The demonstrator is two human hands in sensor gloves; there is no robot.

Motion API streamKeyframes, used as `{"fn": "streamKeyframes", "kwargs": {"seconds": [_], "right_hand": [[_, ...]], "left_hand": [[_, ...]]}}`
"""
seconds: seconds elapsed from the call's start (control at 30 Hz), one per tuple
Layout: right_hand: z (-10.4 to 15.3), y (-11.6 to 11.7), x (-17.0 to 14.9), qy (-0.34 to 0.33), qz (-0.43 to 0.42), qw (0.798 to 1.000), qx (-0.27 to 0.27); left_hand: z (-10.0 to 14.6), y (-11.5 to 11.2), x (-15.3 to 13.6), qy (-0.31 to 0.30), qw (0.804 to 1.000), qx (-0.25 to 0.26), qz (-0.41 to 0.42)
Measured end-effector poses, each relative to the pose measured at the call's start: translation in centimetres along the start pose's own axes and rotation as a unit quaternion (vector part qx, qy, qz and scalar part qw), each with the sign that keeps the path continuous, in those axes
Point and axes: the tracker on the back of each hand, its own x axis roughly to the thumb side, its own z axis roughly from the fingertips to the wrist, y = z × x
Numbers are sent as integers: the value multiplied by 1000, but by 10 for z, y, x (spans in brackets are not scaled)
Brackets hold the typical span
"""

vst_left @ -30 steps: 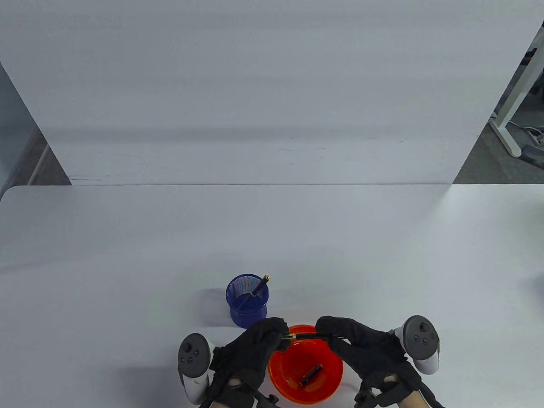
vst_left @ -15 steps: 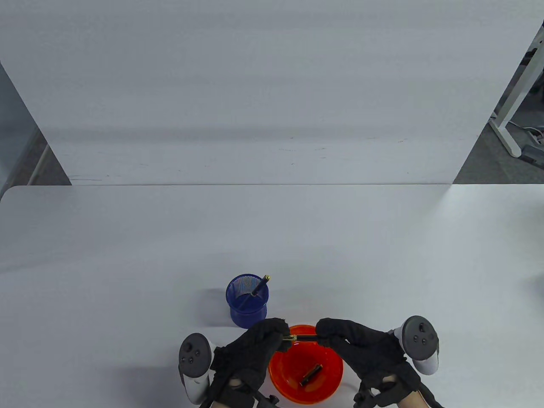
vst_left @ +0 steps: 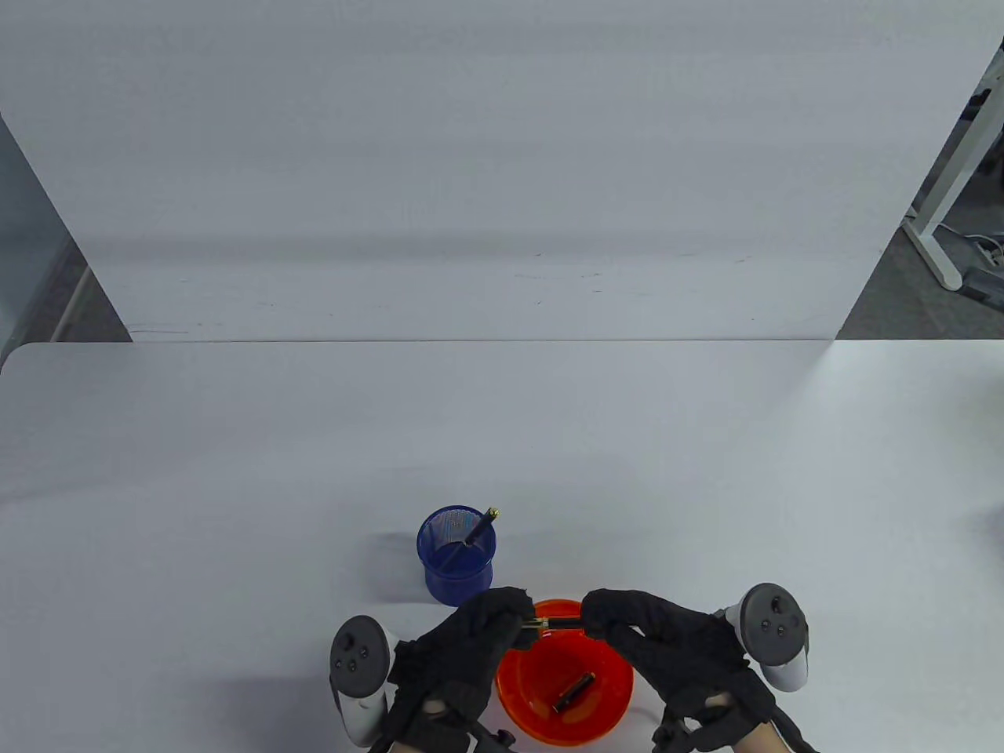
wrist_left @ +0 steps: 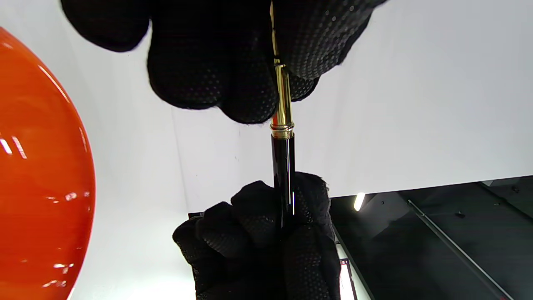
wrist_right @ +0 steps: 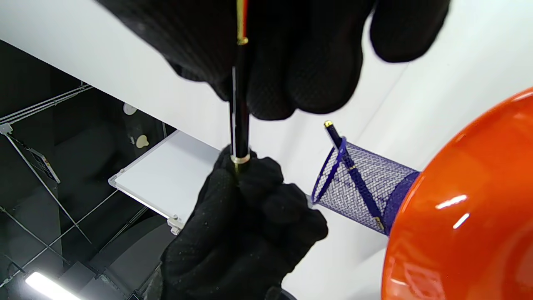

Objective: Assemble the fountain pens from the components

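My left hand [vst_left: 471, 643] pinches the gold nib section [wrist_left: 282, 100] and my right hand [vst_left: 667, 635] grips the black barrel [wrist_left: 283, 166], the pen held level above the orange bowl's [vst_left: 518, 698] far rim. Only the table view shows the loose black part [vst_left: 574, 692] inside that bowl. The right wrist view shows a finished pen [wrist_right: 354, 175] leaning in the blue mesh cup [wrist_right: 374, 187]. No writing is readable.

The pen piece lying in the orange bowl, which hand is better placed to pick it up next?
Probably the right hand: the loose piece lies in the right half of the orange bowl, nearer that hand. Both hands are busy now; the left hand pinches the pen's gold end.
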Motion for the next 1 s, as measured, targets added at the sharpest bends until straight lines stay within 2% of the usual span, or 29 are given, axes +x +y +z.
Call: {"fn": "streamKeyframes", "kwargs": {"seconds": [0.2,0.7,1.0], "right_hand": [[0,1,0,4,-11,1000,6],[1,-1,1,4,-1,1000,-26],[1,0,4,-6,11,1000,-9]], "left_hand": [[0,1,-1,2,1000,3,6],[0,0,-1,-2,1000,-4,-2],[0,1,-1,-1,1000,3,11]]}}
